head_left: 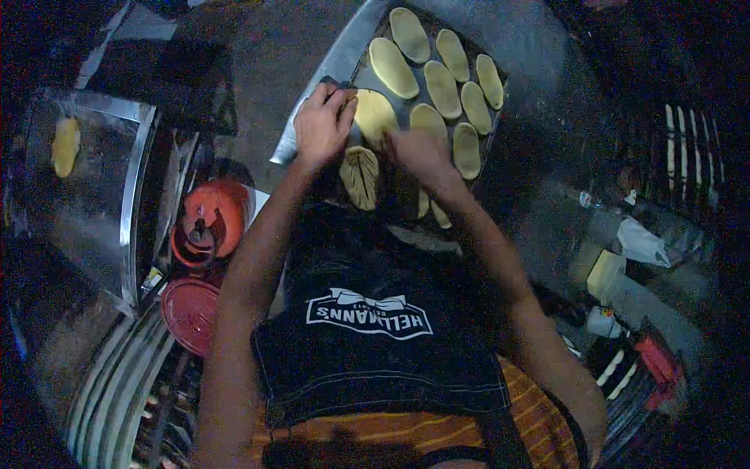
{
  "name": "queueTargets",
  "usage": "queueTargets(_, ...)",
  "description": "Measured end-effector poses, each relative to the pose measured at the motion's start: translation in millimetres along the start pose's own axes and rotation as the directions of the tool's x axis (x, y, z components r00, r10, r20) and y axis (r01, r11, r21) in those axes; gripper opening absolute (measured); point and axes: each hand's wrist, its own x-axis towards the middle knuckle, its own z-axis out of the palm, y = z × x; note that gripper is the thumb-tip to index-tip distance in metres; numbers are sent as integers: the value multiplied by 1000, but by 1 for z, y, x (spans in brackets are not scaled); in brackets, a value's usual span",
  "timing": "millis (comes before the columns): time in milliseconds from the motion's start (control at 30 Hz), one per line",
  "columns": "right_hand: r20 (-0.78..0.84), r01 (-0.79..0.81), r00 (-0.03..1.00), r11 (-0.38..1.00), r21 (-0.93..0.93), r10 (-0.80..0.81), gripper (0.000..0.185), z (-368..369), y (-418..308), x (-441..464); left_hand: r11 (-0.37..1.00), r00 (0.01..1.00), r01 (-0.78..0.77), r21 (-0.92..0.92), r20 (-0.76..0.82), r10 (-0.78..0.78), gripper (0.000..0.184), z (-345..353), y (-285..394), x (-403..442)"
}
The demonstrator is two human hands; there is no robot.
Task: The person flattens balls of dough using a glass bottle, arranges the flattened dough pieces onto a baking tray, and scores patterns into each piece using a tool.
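Note:
A pale oval piece of dough (375,117) lies on a dark baking tray (400,109) between my hands. My left hand (322,125) rests at its left edge, with bent fingers apart and the tips touching or nearly touching it. At the dough's lower right, my right hand (422,156) is closed and blurred by motion; whatever its fingers hold is hidden. Nearest me lies a dough piece with dark lengthwise cuts (360,179). Several smooth oval pieces (444,89) fill the tray's far and right parts. Others are partly covered by my right hand and forearm.
The tray rests on a metal-edged table (312,102). At left stand an orange-red container (207,223), a dark red round lid (191,314) and another metal-edged surface (129,195) bearing one elongated dough piece (66,147). Racks with long pale strips (682,144) are at right.

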Motion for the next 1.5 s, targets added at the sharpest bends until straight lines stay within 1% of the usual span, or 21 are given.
queueTargets(33, 51, -20, 999, 995, 94, 15, 21, 4, 2, -6, 1000, 1000, 10, -19, 10, -9, 19, 1, 0, 0)
queueTargets(67, 31, -54, 998, 980, 192, 49, 21, 7, 3, -9, 1000, 1000, 13, -18, 12, -13, 19, 0, -1, 0)
queueTargets(167, -135, -116, 971, 879, 463, 199, 22, 14, 2, -2, 999, 1000, 0, -33, -8, 0, 18, -3, -2, 1)
queueTargets(233, -200, -116, 942, 822, 558, 269, 23, 14, -4, 14, 999, 1000, -11, -35, -7, 10, 18, -1, 0, 1)
queueTargets(333, -219, -142, 916, 783, 605, 336, 24, 21, -12, 37, 1000, 1000, -16, -24, -10, 16, 18, 0, -3, 2)
queueTargets(400, -232, -158, 902, 778, 608, 364, 25, 26, -16, 46, 1000, 1000, -11, -20, -13, 11, 17, -2, -3, 2)
queueTargets(533, -259, -168, 883, 779, 604, 391, 27, 32, -21, 54, 997, 1000, -5, -82, 0, 5, 17, -2, -3, 2)
queueTargets(600, -271, -151, 890, 799, 582, 366, 28, 32, -23, 50, 998, 1000, -5, -70, -7, 5, 17, 0, -3, -1)
queueTargets(667, -300, -95, 905, 832, 547, 301, 28, 31, -24, 43, 999, 1000, -8, -43, -21, 7, 17, 2, -3, 0)
queueTargets(733, -312, -69, 911, 847, 527, 269, 28, 31, -23, 42, 999, 1000, -10, -33, -28, 9, 17, 3, -3, 0)
queueTargets(900, -272, -124, 912, 839, 530, 306, 28, 32, -20, 48, 1000, 999, -20, -6, -31, 19, 16, 2, -3, 2)
queueTargets(1067, -217, -160, 911, 784, 600, 352, 29, 37, -20, 39, 1000, 998, -17, 9, -63, 17, 16, 4, -2, 1)
queueTargets(1167, -193, -105, 955, 868, 486, 224, 30, 43, -15, 32, 1000, 999, -9, 15, -39, 10, 16, 2, -1, 2)
queueTargets(1233, -179, -87, 966, 890, 447, 184, 30, 44, -14, 28, 1000, 1000, -7, 16, -29, 8, 16, 2, 1, 1)
queueTargets(1367, -43, -187, 975, 907, 378, 219, 29, 40, -15, 26, 1000, 999, -5, 17, -32, 6, 16, 6, -4, 1)
queueTargets(1400, -44, -189, 974, 906, 380, 221, 29, 41, -16, 24, 1000, 999, -8, 17, -31, 9, 16, 5, -4, 1)
queueTargets(1500, -149, -226, 941, 889, 398, 306, 28, 45, -21, 9, 1000, 1000, -10, 1, -23, 10, 16, 3, -4, 1)
